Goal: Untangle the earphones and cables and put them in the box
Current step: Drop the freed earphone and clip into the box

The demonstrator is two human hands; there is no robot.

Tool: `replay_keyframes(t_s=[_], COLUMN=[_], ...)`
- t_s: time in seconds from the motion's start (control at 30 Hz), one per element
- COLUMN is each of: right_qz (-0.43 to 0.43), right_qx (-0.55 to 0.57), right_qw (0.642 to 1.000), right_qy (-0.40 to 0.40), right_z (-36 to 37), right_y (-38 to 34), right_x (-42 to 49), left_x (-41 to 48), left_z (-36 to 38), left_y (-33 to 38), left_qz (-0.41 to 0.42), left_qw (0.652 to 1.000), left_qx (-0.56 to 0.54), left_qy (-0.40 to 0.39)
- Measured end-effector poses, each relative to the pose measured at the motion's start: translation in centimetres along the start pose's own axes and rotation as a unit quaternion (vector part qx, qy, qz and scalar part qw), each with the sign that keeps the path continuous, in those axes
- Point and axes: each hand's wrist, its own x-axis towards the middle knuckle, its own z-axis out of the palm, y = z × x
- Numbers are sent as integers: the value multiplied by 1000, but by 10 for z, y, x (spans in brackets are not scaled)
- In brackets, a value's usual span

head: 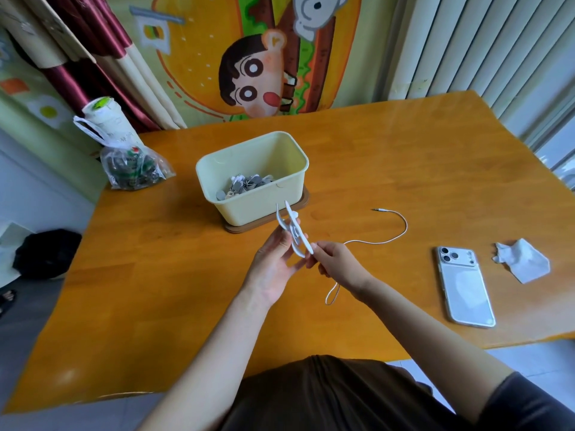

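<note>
White cable (pixel 294 234), held up off the table (pixel 155 275) in blurred loops between our two hands, just in front of the box (pixel 249 209). The right hand (pixel 336 262) pinches the cable at the near end of the loops. The left hand (pixel 273 259) bears the loops on fingers that look nearly straight; whether its thumb pins them we cannot tell. A loose tail runs from the right hand across the table to the plug (pixel 378 209). A short bend of cable hangs under the right wrist. The box is open-topped, with small grey and white pieces inside.

Our reading: we are coiling, with a good length yet to gather.
- Feed the tail through the right fingers under light tension, so no twist winds in.
- Keep the loops even in size.
- Let the plug drag freely, wide of the phone (pixel 463 287).
- Take up the hanging bend before lowering the coil, or it may catch the box's rim.
</note>
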Motion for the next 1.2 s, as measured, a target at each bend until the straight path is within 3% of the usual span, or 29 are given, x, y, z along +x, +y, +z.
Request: replay_keyframes(t_s=[0.1, 0.2, 0.3, 0.43, 0.73, 0.93, 1.2], right_qz=[1, -7, -40, -82, -95, -103, -85], right_qx=[-63, -112, -169, -217, -318, -290, -187], right_qw=[998, 993, 984, 972, 943, 948, 975], right_qy=[-18, -26, -34, -37, 19, 75, 84], right_z=[3, 9, 12, 5, -48, -61, -53], right_y=[-3, 0, 0, -12, -36, -27, -9], right_x=[0, -4, -12, -14, 4, 12, 8], left_x=[3, 6, 7, 8, 4, -4, -8], left_z=[0, 2, -3, -18, -22, -10, 7], left_y=[-3, -4, -4, -9, -10, -7, 2], left_qz=[6, 12, 36, 57, 50, 31, 47], left_qw=[1000, 994, 975, 945, 906, 932, 969], left_qx=[-4, 13, 86, 225, 414, 361, 241], left_qy=[26, 111, 200, 230, 69, -17, -41])
